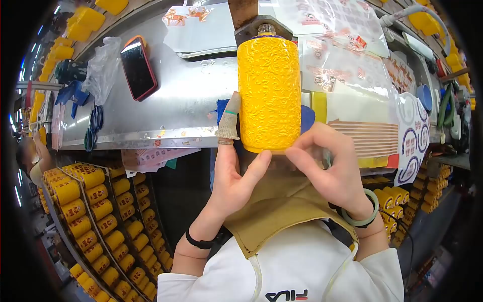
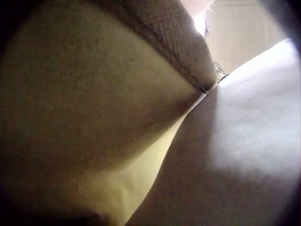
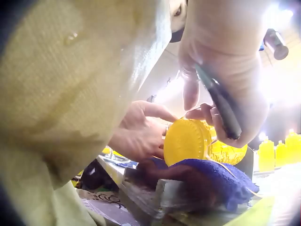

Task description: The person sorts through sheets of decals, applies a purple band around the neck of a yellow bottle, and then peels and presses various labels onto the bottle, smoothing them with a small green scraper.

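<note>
A yellow bottle [image 1: 270, 95] with raised scrollwork lies on its side, its clear neck pointing away at a metal bracket [image 1: 241, 32]. My left hand [image 1: 232, 173] holds it, a cloth-covered finger along the left side and the thumb at the base edge. My right hand [image 1: 327, 158] has thumb and index fingertip together at the base's right corner. In the right wrist view, a slim dark tool [image 3: 221, 103] lies within this hand's curled fingers; its kind cannot be told. A thin pale strip [image 3: 225, 165] runs from the bottle over a blue cloth [image 3: 221, 181].
A phone [image 1: 138, 68] and a clear plastic bag [image 1: 103, 63] lie left on the metal table [image 1: 186, 105]. Sheets of printed stickers [image 1: 342, 65] cover the right side. Racks of yellow bottles [image 1: 100, 216] stand below left. The left wrist view shows mostly apron [image 2: 84, 103] and shirt.
</note>
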